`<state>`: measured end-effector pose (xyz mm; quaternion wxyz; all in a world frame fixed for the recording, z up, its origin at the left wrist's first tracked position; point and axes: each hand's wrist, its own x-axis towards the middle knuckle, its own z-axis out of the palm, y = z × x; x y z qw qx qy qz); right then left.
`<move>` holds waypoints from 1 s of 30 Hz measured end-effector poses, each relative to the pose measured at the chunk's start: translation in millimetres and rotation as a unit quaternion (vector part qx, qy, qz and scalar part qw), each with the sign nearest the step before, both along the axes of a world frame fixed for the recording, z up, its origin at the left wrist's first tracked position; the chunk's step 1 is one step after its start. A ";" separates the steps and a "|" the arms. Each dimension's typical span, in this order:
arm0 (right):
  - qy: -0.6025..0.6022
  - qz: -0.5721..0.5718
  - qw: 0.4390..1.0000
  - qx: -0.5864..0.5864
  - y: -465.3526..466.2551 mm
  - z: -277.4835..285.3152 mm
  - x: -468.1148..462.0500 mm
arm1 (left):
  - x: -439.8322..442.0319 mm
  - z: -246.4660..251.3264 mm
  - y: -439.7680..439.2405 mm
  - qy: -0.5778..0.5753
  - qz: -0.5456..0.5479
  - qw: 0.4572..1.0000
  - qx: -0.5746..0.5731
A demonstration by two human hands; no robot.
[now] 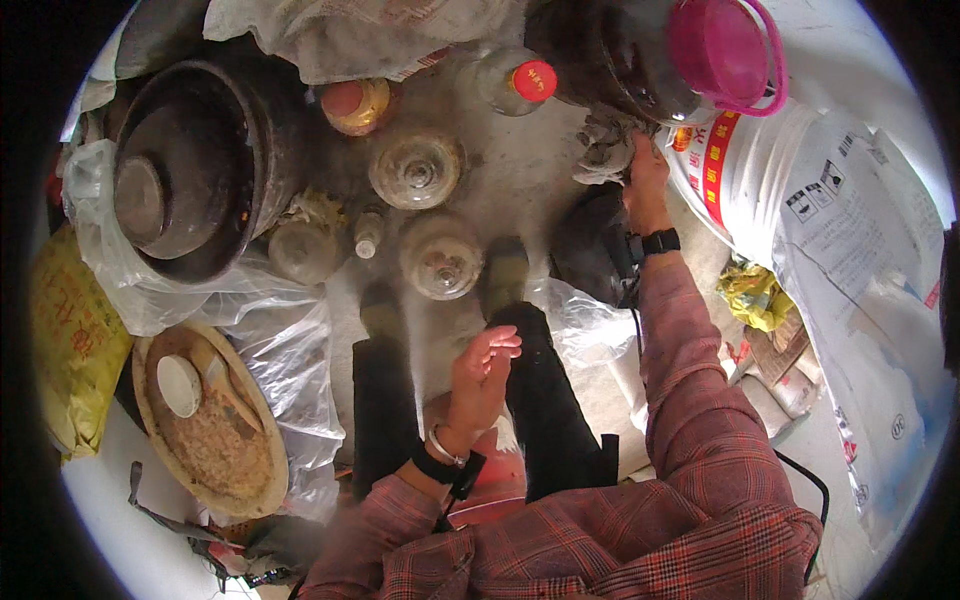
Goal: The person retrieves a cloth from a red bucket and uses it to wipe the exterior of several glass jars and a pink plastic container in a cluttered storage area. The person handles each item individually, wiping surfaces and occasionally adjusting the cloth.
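My right hand (646, 184) grips a crumpled grey rag (606, 142) against the lower side of a dark glazed jar (592, 52). Over my knees, my left hand (481, 382) hangs with loosely bent fingers and nothing seen in it. Two round glass vessels (416, 171) with knob-like tops stand on the dusty floor ahead, beside a small bottle (366, 234). Farther off are a clear glass jar with a red cap (534, 80) and an amber jar with a reddish lid (352, 105). A black bag-like object (592, 244) lies below my right hand.
A large dark basin (259, 150) holding a smaller bowl (180, 180) sits left, above clear plastic sheeting (292, 360). An oval tray (202, 450) carries a white cup (179, 386). At right are a white bucket (739, 169), a pink plastic container (716, 49) and a large printed sack (862, 262).
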<state>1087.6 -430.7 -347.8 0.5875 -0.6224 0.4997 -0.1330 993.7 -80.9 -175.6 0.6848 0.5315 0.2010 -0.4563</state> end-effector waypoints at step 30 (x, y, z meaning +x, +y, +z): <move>-0.085 0.139 0.943 0.290 65.5 241.0 43.4 | 60.0 7.6 -23.1 -0.163 0.105 0.980 0.034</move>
